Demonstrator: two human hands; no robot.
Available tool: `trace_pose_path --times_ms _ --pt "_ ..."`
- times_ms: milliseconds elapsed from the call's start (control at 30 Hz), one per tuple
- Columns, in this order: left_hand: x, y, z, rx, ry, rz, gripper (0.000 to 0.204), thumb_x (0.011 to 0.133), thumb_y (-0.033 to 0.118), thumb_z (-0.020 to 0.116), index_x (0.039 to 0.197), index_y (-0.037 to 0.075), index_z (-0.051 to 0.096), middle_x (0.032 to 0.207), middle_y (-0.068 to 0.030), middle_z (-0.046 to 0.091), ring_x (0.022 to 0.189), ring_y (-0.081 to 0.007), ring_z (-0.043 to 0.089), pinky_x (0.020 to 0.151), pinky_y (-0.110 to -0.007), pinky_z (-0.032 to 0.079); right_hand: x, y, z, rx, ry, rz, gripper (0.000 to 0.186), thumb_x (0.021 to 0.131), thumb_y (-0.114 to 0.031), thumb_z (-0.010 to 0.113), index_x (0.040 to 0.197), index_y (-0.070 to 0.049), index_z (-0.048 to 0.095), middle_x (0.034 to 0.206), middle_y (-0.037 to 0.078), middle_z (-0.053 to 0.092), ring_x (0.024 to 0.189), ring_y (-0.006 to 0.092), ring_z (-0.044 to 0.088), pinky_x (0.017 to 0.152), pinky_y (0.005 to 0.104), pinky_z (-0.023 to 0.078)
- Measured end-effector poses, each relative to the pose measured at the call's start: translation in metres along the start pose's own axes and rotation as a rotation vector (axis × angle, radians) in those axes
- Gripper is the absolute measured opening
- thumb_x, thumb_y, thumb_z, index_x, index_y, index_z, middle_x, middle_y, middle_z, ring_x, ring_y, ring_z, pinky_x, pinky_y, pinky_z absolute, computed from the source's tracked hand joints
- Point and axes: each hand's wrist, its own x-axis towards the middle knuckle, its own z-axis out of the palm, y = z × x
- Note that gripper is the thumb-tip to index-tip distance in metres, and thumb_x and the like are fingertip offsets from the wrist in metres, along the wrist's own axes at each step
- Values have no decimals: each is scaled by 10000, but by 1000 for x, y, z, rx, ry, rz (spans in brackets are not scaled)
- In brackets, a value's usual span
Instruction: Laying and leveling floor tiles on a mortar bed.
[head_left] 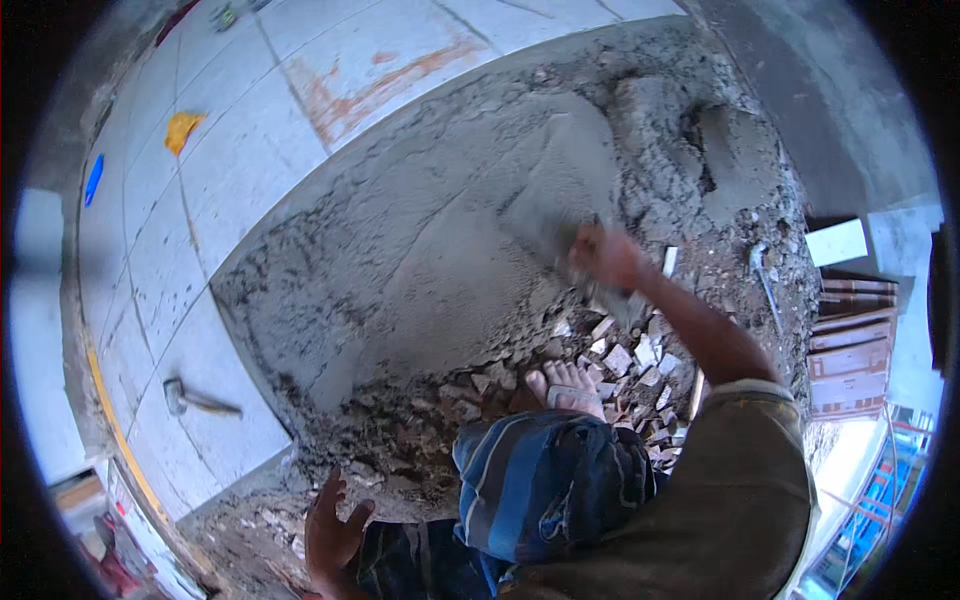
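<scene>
My right hand (608,255) is closed around the handle of a trowel (545,232), blurred by motion, whose grey blade lies at the surface of the wet mortar (450,260). Part of that mortar is smoothed flat; its left and far edges are rough. Low at the left, my left hand (335,530) is near my knee with its fingers apart and nothing in it. My bare foot (568,385) rests among broken stone chips (640,360) at the near edge of the mortar.
Large pale tiles (230,150) border the mortar on the left and far side. On them lie a hammer (200,400), a yellow crumpled piece (182,132) and a blue object (95,180). A heaped mound of mortar (655,130) and a metal tool (767,285) are at the right, near stacked brown boxes (850,350).
</scene>
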Motion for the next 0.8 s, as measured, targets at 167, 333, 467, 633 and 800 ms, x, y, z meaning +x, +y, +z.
trace_pose_path --times_ms 167,333,467,633,800 --pt "55 -5 14 -131 -87 58 775 856 202 820 1507 10 446 1338 -190 655 1191 -303 657 974 -422 536 -92 25 -34 345 264 277 406 931 -375 698 1138 -25 671 963 184 744 906 372 727 809 453 563" --pt "92 -45 40 -41 -146 -16 705 904 199 790 1493 11 450 1220 -204 695 1087 -279 697 891 -395 575 -110 92 -113 761 565 508 404 929 -393 743 1083 -20 719 906 121 742 782 207 691 726 376 548" --pt "96 -50 62 -101 -119 -61 690 907 207 784 1483 13 459 1206 -192 702 1035 -277 717 849 -387 591 8 116 -108 993 565 735 331 945 -315 697 1028 5 695 712 88 627 558 197 589 518 375 462" --pt "86 -3 70 -82 -281 -168 695 872 297 802 1450 39 514 1236 -190 698 1107 -315 703 901 -413 568 199 163 -120 828 216 620 400 916 -305 718 1033 75 678 841 190 713 689 307 700 574 455 530" --pt "113 73 48 -28 -316 -82 697 882 325 790 1455 39 515 1270 -205 691 1142 -326 692 934 -408 551 215 120 -125 593 117 257 336 876 -280 760 1017 19 697 832 180 727 773 307 716 667 469 554"
